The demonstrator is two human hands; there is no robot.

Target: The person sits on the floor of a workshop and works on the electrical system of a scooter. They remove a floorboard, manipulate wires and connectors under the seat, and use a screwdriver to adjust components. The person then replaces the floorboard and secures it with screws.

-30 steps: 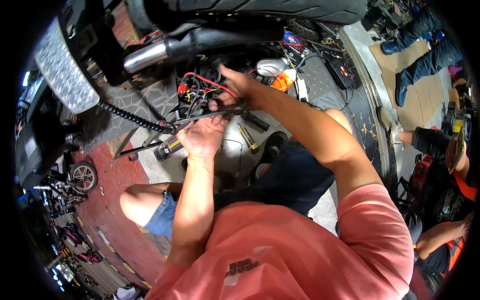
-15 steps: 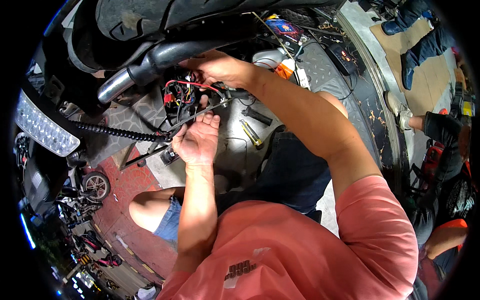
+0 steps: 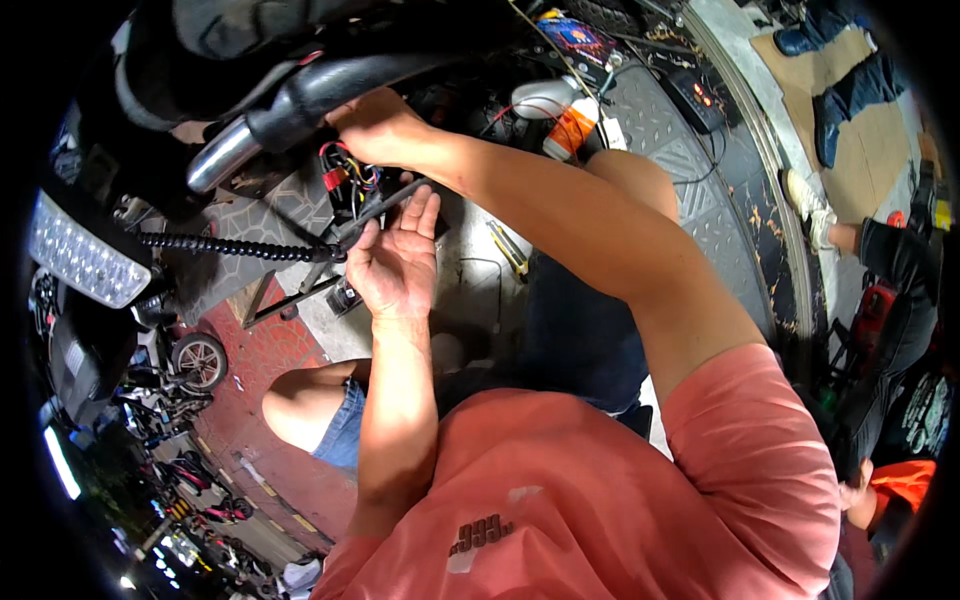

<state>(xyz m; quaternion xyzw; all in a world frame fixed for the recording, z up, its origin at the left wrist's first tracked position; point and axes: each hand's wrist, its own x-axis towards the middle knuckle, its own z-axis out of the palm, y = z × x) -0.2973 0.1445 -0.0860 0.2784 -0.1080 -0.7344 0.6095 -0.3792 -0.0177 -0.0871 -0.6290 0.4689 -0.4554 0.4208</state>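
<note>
My left hand (image 3: 395,270) is palm up below a motorcycle's wiring, with its thumb and fingers around a thin black cable (image 3: 385,206). Just above it hangs a bundle of coloured wires (image 3: 362,178) with a red connector (image 3: 335,179). My right hand (image 3: 375,128) reaches across to the upper end of this bundle, beside a black and chrome tube (image 3: 285,112); its fingertips are hidden behind the hand and the parts there. A ribbed black conduit (image 3: 235,246) runs from the left towards my left hand.
A tyre (image 3: 250,25) hangs over the work, and an LED light panel (image 3: 88,250) is at the left. On the floor lies a yellow-black tool (image 3: 510,250). A white-orange bottle (image 3: 572,130) and a black box with a lit display (image 3: 690,103) stand right. Other people's legs (image 3: 832,120) show far right.
My right hand has moved left and slightly up, towards the tube. My left hand has stayed nearly in place, its fingers now a little higher along the black cable. The view has shifted slightly.
</note>
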